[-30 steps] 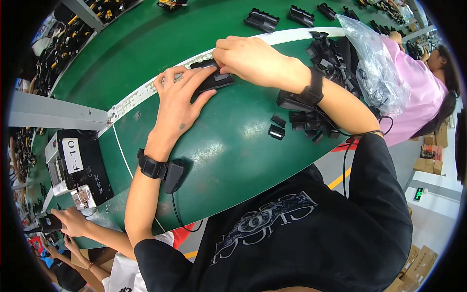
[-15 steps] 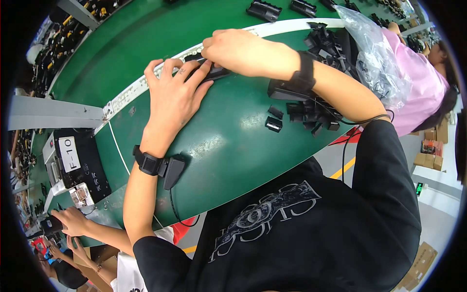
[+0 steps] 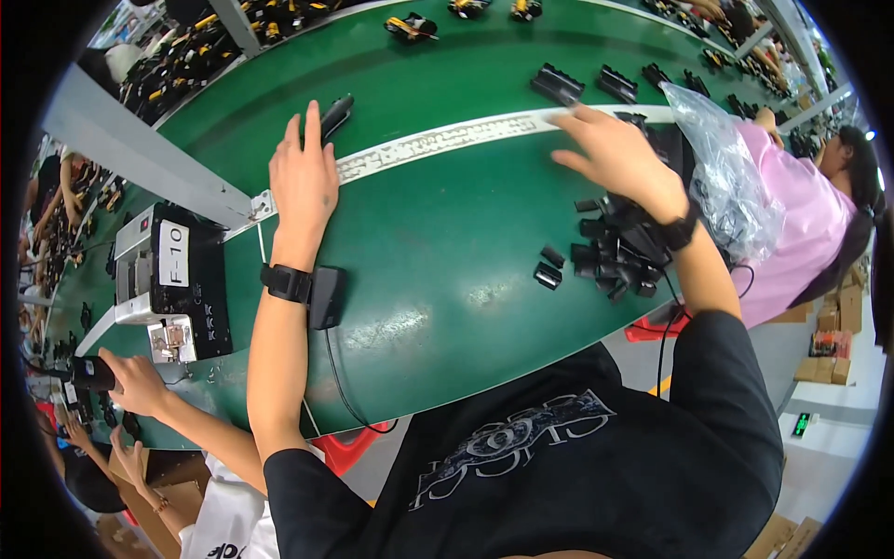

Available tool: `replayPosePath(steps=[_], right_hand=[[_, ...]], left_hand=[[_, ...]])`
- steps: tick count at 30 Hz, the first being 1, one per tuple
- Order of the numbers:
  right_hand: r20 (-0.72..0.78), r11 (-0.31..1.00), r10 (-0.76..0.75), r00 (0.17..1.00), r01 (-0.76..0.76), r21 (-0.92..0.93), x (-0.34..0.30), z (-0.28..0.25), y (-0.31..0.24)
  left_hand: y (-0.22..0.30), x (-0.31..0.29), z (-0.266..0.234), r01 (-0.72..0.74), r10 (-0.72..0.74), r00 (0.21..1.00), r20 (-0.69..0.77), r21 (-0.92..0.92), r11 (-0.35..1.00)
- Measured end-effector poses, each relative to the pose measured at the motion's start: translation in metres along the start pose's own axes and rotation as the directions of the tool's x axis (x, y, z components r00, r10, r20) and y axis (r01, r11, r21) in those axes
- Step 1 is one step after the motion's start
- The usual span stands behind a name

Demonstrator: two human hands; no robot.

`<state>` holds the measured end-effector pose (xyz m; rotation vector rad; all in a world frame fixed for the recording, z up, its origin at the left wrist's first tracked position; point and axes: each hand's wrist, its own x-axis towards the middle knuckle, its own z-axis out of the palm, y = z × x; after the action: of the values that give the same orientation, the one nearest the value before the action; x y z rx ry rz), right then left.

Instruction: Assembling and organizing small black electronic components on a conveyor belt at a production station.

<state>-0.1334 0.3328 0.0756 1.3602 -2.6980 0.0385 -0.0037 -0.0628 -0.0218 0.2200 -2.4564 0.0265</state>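
Observation:
My left hand [image 3: 305,182] lies with its fingers stretched out across the white strip [image 3: 447,140], its fingertips beside a long black plastic part [image 3: 339,114] on the green surface beyond. Part of that piece is hidden by the fingers. Over on the right, my right hand [image 3: 619,154] is open and a little blurred, thumb apart from the fingers, holding nothing that I can see. It hovers by the strip's right end, close to a black ribbed plastic housing [image 3: 557,86]. Below it sits a heap of small black plastic pieces [image 3: 610,253], with a single black piece [image 3: 548,275] apart from the heap.
A clear plastic bag [image 3: 722,172] hangs by a person in pink [image 3: 792,205] at the right. At the left stand a grey post [image 3: 140,140] and a black-and-white machine [image 3: 191,279]. A co-worker's hand [image 3: 140,384] shows below it. Yellow-and-black parts [image 3: 412,28] lie at the back.
Both hands have parted from the black part they were handling together. It now lies beyond the white strip by my left hand. My right hand has moved right, toward the black pieces.

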Motion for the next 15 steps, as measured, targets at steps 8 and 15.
replayPosePath(steps=[8,15], right_hand=[[0.141,0.956,0.270,0.952,-0.283,0.074,-0.048,0.013,0.021],[-0.099,0.962,0.208,0.973,-0.185,0.198,-0.068,-0.014,0.015]], left_hand=[[0.010,0.000,-0.011,-0.040,0.049,0.998,0.039,-0.201,0.979],[0.012,0.012,-0.012,-0.127,0.126,0.992,-0.023,-0.326,0.937]])
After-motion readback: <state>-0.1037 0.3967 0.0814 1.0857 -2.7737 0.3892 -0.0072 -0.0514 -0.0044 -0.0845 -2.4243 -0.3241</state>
